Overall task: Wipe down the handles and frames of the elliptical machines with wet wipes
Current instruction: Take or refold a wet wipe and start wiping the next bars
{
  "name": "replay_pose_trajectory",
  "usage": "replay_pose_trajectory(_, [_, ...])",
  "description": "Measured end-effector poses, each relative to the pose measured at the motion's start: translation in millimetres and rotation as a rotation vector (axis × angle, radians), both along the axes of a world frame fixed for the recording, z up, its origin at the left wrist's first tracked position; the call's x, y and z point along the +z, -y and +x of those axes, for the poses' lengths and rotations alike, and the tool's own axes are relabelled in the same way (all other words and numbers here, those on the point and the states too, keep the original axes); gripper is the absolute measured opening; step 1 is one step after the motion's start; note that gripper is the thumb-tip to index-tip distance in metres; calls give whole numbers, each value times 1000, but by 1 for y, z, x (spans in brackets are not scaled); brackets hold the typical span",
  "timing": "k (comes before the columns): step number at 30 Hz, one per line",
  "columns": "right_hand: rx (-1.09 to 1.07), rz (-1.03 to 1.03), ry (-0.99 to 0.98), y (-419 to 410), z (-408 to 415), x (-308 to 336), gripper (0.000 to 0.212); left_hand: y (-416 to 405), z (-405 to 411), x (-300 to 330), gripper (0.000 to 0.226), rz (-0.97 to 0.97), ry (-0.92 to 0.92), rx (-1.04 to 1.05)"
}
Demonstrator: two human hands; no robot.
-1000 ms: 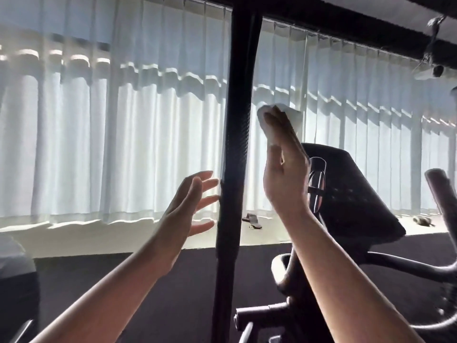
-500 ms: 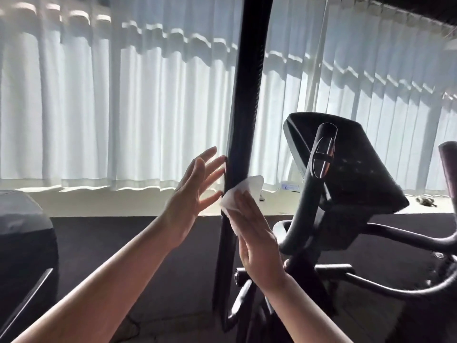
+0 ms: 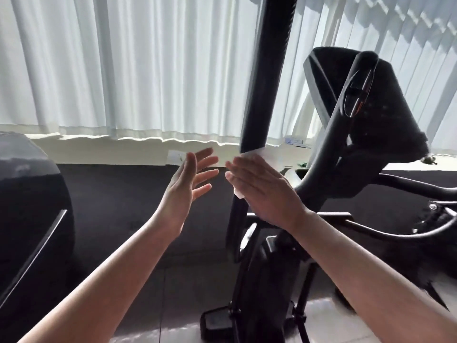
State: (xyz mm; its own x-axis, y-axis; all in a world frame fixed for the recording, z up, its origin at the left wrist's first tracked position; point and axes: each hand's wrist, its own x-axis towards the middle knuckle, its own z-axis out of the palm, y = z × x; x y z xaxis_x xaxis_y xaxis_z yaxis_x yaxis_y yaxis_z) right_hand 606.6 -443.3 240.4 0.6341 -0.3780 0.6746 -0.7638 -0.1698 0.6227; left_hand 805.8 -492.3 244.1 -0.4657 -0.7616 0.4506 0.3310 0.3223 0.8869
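A tall black upright handle bar (image 3: 268, 70) of the elliptical machine rises through the middle of the view. My right hand (image 3: 264, 191) lies flat with straight fingers, pressing a white wet wipe (image 3: 268, 157) against the lower part of that bar. The wipe shows above my fingers and a corner of it below my palm. My left hand (image 3: 185, 186) is open, fingers spread, just left of the bar and not touching it. The machine's black console (image 3: 385, 107) and a curved inner handle (image 3: 346, 125) stand to the right.
White pleated curtains (image 3: 123, 65) cover the window behind, above a pale sill (image 3: 99, 149). Another dark machine housing (image 3: 27, 206) bulks at the left edge. A black horizontal frame bar (image 3: 408, 184) runs off to the right. The machine's base (image 3: 222, 320) stands on a pale tiled floor.
My right hand slid the wipe down the upright bar from high up to its lower part. My view tilted downward. My left hand stayed open beside the bar.
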Motion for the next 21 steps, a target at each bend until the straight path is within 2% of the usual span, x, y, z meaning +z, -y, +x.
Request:
replay_pose_trajectory(4, [-98,249,-256,-10,1,-68,39,-1,7,-15,63,24,23,-13])
replay_pose_trajectory(6, [-111,316,-306,-14,0,-69,30,0,10,-21,77,28,25,-15])
replay_pose_trajectory(7, [-88,322,-304,-12,-1,-60,25,0,11,-23,72,43,23,-8])
replay_pose_trajectory(9, [-12,247,-253,-6,-6,-25,26,1,14,-30,58,72,15,-2])
replay_pose_trajectory(10, [-29,159,-248,-3,-6,-4,26,1,14,-33,58,84,9,-4])
replay_pose_trajectory(12, [-50,46,-268,3,-7,22,22,-1,16,-41,75,82,10,-5])
replay_pose_trajectory(14, [-60,44,-202,2,-1,17,20,-4,15,-51,83,86,16,-22])
replay_pose_trajectory(17, [-83,149,-215,0,2,-39,26,-4,16,-69,56,144,19,-33])
replay_pose_trajectory(21, [-161,283,-374,-1,-7,-113,26,-3,19,-89,54,195,70,-29])
